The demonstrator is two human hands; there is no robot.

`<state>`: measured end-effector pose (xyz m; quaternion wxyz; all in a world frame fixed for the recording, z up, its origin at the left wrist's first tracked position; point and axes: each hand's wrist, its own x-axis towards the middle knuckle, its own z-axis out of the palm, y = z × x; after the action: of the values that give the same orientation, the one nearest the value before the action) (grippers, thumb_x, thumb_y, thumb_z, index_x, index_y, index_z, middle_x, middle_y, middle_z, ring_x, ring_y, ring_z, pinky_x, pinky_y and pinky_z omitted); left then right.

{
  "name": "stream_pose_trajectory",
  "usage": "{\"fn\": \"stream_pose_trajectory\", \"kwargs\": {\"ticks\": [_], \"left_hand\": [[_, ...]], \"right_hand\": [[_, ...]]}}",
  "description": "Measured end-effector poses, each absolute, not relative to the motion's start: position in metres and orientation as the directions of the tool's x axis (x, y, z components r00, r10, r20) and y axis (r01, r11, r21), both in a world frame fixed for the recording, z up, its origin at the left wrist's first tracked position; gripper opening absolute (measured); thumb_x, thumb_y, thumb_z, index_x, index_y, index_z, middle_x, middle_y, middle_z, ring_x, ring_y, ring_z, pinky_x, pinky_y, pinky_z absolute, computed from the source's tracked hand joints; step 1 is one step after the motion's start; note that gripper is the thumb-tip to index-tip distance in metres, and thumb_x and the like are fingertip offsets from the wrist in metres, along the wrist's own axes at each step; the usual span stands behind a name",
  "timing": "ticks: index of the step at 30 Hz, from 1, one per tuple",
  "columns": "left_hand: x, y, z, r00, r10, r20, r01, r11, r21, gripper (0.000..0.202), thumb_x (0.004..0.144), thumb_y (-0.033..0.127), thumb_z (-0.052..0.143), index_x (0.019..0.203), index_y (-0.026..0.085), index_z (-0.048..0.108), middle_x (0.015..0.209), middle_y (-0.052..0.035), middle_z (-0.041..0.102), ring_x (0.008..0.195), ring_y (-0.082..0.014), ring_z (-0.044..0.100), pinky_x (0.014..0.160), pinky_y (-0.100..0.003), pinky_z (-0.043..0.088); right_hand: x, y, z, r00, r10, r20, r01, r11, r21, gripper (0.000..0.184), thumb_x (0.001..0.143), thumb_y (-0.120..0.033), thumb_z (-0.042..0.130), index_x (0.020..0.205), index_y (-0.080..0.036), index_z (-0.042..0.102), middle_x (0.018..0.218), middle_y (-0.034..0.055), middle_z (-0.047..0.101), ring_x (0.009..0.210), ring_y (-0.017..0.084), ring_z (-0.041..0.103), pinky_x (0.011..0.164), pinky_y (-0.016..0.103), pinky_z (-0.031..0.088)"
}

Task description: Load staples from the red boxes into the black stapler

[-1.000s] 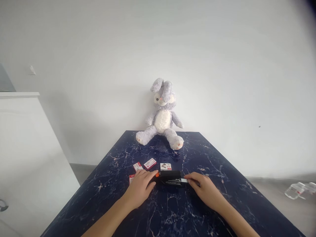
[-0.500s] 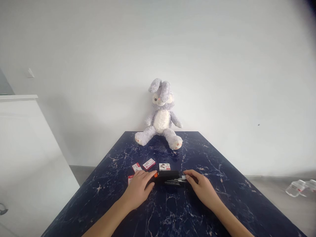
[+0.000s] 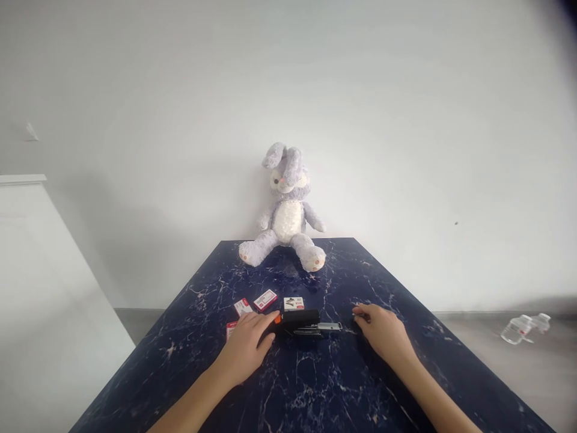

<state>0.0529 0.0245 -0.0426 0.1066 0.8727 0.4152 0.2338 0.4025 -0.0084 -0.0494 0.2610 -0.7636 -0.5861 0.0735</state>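
A black stapler [image 3: 300, 317] with an orange part at its left end lies on the dark table. Out of its right end sticks a silver metal tray [image 3: 330, 326]. My left hand [image 3: 246, 346] holds the stapler's left end, index finger on the orange part and thumb below. To the right, apart from the stapler, my right hand [image 3: 381, 331] is closed in a pinch just above the table. Whatever lies between its fingertips is too small to make out. Behind the stapler stands a small white box [image 3: 294, 303] with a stapler picture.
Red-and-white boxes [image 3: 265, 299] lie left of the white box, one partly behind my left hand. A plush rabbit [image 3: 288, 219] sits at the far end of the marbled table [image 3: 342, 276], against the wall. Clear plastic bottles [image 3: 516, 329] are on the floor at right.
My right hand has moved right, away from the stapler's metal tray, which now shows fully. My left hand stays at the stapler. The whole view has shifted slightly.
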Motion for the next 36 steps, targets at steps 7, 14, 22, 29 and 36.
{"fn": "stream_pose_trajectory", "kwargs": {"ticks": [7,14,22,29,36], "left_hand": [[0.052,0.026,-0.046,0.552,0.758,0.348,0.665,-0.652,0.364,0.045,0.096,0.028,0.049,0.141,0.033,0.046,0.121,-0.0064,0.063,0.112,-0.0276,0.055,0.098,-0.048,0.045],[0.053,0.024,-0.042,0.554,0.756,0.348,0.671,-0.653,0.350,0.045,0.096,0.027,0.049,0.140,0.033,0.047,0.120,-0.0052,0.064,0.110,-0.0271,0.056,0.096,-0.046,0.047],[0.053,0.023,-0.041,0.553,0.758,0.345,0.673,-0.651,0.351,0.045,0.096,0.029,0.050,0.141,0.034,0.046,0.119,-0.0047,0.064,0.108,-0.0263,0.057,0.093,-0.043,0.049],[0.052,0.024,-0.043,0.553,0.754,0.353,0.675,-0.654,0.340,0.044,0.097,0.030,0.049,0.141,0.033,0.047,0.119,-0.0052,0.065,0.107,-0.0263,0.057,0.094,-0.045,0.048],[0.054,0.022,-0.040,0.554,0.753,0.355,0.676,-0.656,0.337,0.043,0.097,0.031,0.048,0.140,0.033,0.048,0.118,-0.0051,0.066,0.107,-0.0265,0.058,0.092,-0.044,0.049]], "right_hand": [[0.432,-0.005,-0.059,0.249,0.946,0.209,0.922,-0.166,-0.350,0.035,0.087,-0.044,0.050,0.102,-0.025,0.075,0.115,0.0071,0.068,0.102,0.030,0.063,0.090,0.041,0.046],[0.439,-0.004,-0.063,0.138,0.953,0.269,0.936,-0.037,-0.350,0.028,0.090,-0.035,0.046,0.092,-0.021,0.070,0.099,0.0092,0.068,0.094,0.029,0.060,0.086,0.043,0.045],[0.364,-0.020,-0.032,-0.111,0.894,0.433,0.826,0.326,-0.461,0.028,0.100,-0.038,0.038,0.100,-0.024,0.062,0.107,0.0072,0.063,0.101,0.024,0.056,0.090,0.040,0.047],[0.352,-0.023,-0.041,-0.196,0.909,0.367,0.807,0.362,-0.467,0.028,0.102,-0.035,0.037,0.098,-0.023,0.062,0.104,0.0073,0.062,0.097,0.023,0.056,0.086,0.039,0.049],[0.352,-0.023,-0.045,-0.179,0.923,0.340,0.793,0.340,-0.505,0.027,0.101,-0.035,0.037,0.098,-0.025,0.061,0.103,0.0056,0.062,0.096,0.022,0.057,0.085,0.038,0.048]]}}
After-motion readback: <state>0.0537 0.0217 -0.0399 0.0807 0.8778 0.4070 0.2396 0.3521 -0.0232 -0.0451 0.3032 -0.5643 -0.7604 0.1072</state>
